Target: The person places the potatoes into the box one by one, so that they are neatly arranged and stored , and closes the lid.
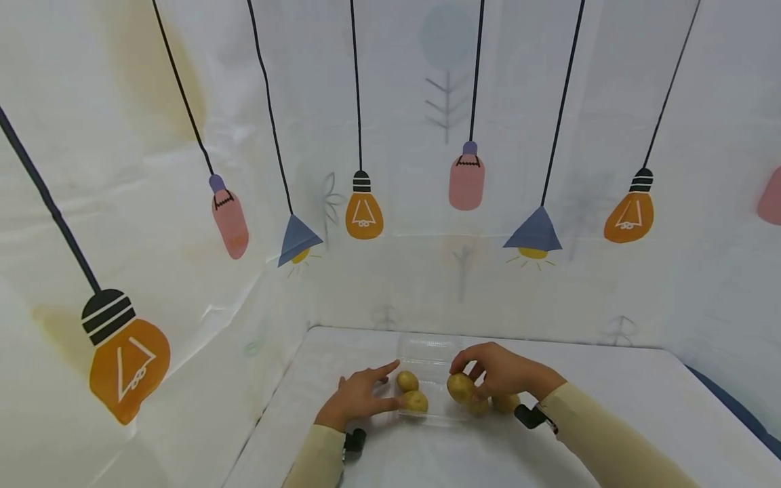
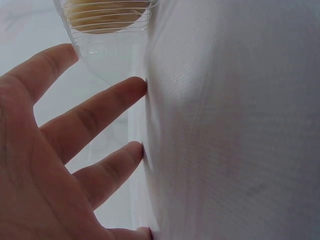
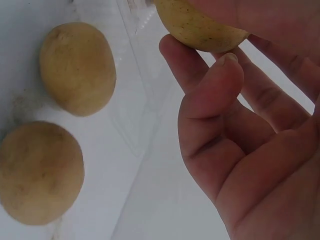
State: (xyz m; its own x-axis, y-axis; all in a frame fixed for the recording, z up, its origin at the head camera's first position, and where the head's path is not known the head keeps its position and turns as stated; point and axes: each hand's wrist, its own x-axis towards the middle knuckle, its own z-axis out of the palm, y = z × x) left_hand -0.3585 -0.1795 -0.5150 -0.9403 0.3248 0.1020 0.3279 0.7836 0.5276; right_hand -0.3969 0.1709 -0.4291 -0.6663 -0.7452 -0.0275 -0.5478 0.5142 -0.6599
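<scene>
In the head view, a clear plastic container (image 1: pixel 436 394) lies on the table, its lid (image 1: pixel 430 349) folded back behind it. Two potatoes, one farther back (image 1: pixel 407 381) and one nearer (image 1: pixel 415 401), sit at its left end. My left hand (image 1: pixel 358 398) is spread at that end, a fingertip touching the container wall in the left wrist view. Over the container's right side, my right hand (image 1: pixel 505 370) pinches a potato (image 1: pixel 460 388) between thumb and fingers. Below that hand, two more potatoes (image 3: pixel 77 68) (image 3: pixel 41 172) rest on the table beside the container.
A white cloth covers the table (image 1: pixel 586 420). White sheeting (image 1: pixel 390 285) printed with hanging lamps stands behind it and along the left side. Something dark blue (image 1: pixel 732 407) shows beyond the table's right edge.
</scene>
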